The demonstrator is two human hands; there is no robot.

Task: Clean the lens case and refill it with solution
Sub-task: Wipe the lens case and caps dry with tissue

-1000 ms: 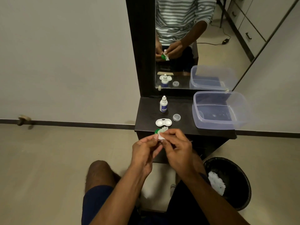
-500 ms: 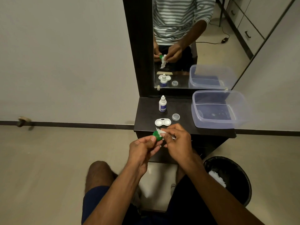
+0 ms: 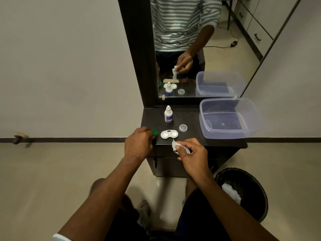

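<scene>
Green cap set at the tabletop's left edge, tissue in the other hand

The left hand (image 3: 138, 144) pinches a green cap (image 3: 155, 132) at the dark tabletop's (image 3: 191, 119) front-left corner; the right hand (image 3: 192, 153) grips a crumpled tissue (image 3: 174, 145) at the front edge. The open white lens case (image 3: 169, 134) lies between them, solution bottle (image 3: 168, 114) behind.

Left hand (image 3: 138, 145): extended forward and down, back of the hand turned up, fingers curled under and closed on a green cap (image 3: 155, 132) at the fingertips. Right hand (image 3: 192, 154): held nearer the body, apart from the left, thumb and fingers pinched on a white tissue (image 3: 174, 145). Both forearms bare, angled inward from the lower corners. Knees seen below, bent.
</scene>
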